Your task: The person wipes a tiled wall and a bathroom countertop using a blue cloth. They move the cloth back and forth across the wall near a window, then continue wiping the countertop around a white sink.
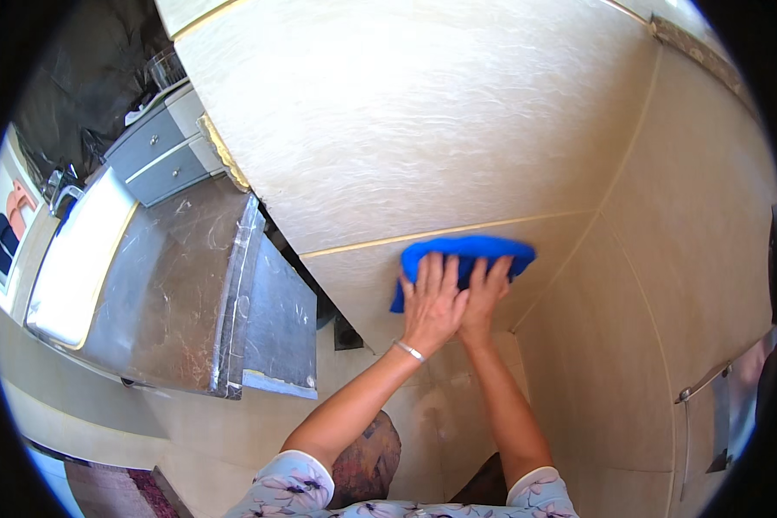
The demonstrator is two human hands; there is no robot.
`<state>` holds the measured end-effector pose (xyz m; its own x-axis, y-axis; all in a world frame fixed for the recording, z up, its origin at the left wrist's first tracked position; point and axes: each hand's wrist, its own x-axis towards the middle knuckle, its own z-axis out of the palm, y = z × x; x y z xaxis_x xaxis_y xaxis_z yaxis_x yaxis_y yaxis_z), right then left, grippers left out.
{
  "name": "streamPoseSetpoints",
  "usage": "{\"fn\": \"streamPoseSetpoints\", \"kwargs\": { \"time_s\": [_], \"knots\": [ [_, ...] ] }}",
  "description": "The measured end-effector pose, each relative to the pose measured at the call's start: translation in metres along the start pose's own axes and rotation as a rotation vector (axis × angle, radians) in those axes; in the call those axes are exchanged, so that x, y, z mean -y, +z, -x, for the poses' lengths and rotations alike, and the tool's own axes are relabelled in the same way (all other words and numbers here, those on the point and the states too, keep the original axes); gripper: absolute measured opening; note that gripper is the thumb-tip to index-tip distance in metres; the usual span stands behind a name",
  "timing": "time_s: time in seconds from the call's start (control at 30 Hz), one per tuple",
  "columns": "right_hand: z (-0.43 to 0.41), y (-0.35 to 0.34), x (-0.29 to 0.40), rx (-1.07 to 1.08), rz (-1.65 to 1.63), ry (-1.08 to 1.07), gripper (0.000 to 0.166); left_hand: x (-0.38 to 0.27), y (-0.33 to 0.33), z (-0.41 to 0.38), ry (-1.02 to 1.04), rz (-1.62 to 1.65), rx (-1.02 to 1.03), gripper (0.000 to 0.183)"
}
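Note:
A bright blue cloth (472, 246) lies bunched against the lower part of a pale tiled wall (427, 129), just below a yellowish grout line. My left hand (432, 311), with a silver bracelet at the wrist, presses on the cloth with its fingers spread. Close beside it, my right hand (485, 291) also bears on the cloth, its fingers partly curled into the folds. The two hands touch near the thumbs. Part of the cloth is hidden beneath my fingers.
To the left stands a dark veined stone countertop (168, 272) with a faucet (65, 194) at its far end. Grey drawers (168, 158) are behind it. A second tiled wall (686, 194) meets the first on the right. A metal bar (702, 383) is at lower right.

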<state>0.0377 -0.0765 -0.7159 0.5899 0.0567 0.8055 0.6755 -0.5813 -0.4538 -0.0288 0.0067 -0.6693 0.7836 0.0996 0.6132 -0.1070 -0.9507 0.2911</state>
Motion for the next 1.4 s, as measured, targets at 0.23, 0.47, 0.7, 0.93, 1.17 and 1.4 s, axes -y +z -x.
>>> {"fn": "streamPoseSetpoints", "kwargs": {
  "time_s": [0.23, 0.47, 0.7, 0.93, 1.17, 1.4],
  "knots": [
    [-0.112, -0.032, 0.065, -0.178, 0.041, -0.245, 0.053, -0.015, -0.065, -0.067, 0.05, 0.029, -0.403, 0.064],
    [-0.047, -0.002, 0.057, 0.058, -0.044, -0.517, 0.035, 0.036, -0.014, 0.013, -0.129, -0.007, -0.408, 0.07],
    [-0.045, -0.031, -0.005, -0.11, 0.046, -0.229, 0.051, -0.023, -0.017, -0.027, -0.014, 0.073, -0.057, 0.07],
    [-0.114, -0.038, 0.065, -0.264, -0.053, -0.315, 0.042, -0.017, -0.066, -0.069, 0.146, 0.108, -0.448, 0.056],
    [-0.079, -0.06, 0.139, -0.055, -0.704, -0.047, 0.035, -0.038, -0.154, -0.029, 0.084, 0.133, -0.429, 0.067],
    [0.006, -0.04, 0.222, 0.258, -0.996, 0.051, 0.035, -0.015, -0.222, 0.046, -0.101, -0.24, 0.08, 0.078]
  ]
}}
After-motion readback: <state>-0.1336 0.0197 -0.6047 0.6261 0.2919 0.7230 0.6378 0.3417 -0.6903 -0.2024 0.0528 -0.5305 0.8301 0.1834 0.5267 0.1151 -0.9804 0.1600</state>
